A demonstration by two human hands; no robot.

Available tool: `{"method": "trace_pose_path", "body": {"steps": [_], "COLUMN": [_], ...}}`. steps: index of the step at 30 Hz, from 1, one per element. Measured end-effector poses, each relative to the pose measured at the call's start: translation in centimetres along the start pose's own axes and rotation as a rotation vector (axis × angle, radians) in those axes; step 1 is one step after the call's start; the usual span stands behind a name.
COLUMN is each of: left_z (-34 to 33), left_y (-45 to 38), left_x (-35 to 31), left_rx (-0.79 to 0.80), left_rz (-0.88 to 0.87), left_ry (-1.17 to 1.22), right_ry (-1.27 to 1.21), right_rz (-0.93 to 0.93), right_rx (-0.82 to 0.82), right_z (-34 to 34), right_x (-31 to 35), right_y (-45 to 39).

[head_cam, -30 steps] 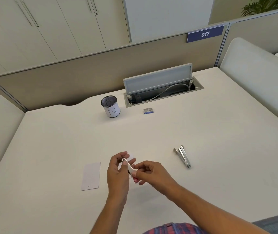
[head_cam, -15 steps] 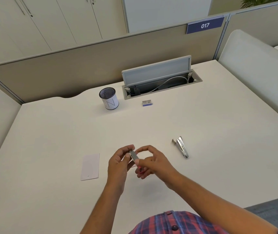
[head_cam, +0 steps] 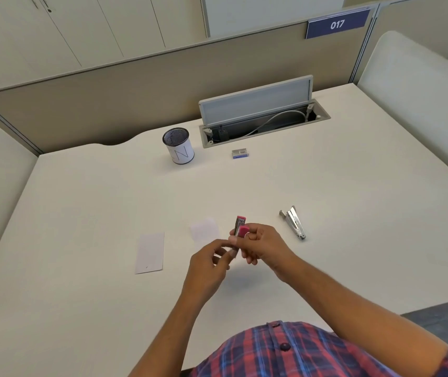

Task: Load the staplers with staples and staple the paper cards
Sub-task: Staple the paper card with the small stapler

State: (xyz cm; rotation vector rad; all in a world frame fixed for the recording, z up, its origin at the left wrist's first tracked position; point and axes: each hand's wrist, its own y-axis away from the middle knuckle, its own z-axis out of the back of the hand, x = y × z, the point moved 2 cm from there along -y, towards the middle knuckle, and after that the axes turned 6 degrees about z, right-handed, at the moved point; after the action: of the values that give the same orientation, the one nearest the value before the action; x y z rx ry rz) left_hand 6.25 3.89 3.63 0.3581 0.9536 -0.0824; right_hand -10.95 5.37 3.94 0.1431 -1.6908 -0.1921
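Head view showed the right hand (head_cam: 263, 244) closed on a pink stapler (head_cam: 240, 227), long axis pointing away; left hand (head_cam: 212, 263) just beside, fingers loosely curled, empty I think. Farther lay a card (head_cam: 150, 253), the metal stapler (head_cam: 293, 223), the staple box (head_cam: 240, 153).

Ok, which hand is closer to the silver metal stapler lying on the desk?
Right. The right hand is just left of the silver metal stapler, holding a pink stapler; the left hand is farther left, beyond it.
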Motion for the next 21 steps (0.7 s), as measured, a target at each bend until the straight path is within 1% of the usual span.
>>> {"method": "trace_pose_path", "body": {"steps": [3,6,9,12,17,21], "left_z": [0.4,1.4,1.8,1.4,0.9,1.1], "left_y": [-0.6,-1.6,-3.2,-5.2,-7.3,-8.3], "left_x": [0.9,2.3,3.6,4.0,3.8,3.7], "left_rx": [-0.107,-0.24,-0.303,-0.281,-0.214,-0.141], "left_rz": [-0.016,0.023,0.031,0.025,0.127,0.152], "left_ry": [-0.084,-0.151,-0.244,-0.398,-0.553,-0.565], "right_ry": [0.04,0.087,0.129,0.13,0.136,0.124], "right_rz": [-0.012,-0.025,-0.045,-0.053,-0.04,-0.042], "right_rx": [-0.087,-0.161,-0.2,-0.213,-0.194,-0.203], "right_z": [0.0,0.6,1.3,1.5,1.4,1.7], "right_x": [-1.2,-2.2,-2.8,-3.1,-3.0,-3.0], "right_y": [-0.4,-0.7,-0.8,-0.7,-0.7,-0.7]}}
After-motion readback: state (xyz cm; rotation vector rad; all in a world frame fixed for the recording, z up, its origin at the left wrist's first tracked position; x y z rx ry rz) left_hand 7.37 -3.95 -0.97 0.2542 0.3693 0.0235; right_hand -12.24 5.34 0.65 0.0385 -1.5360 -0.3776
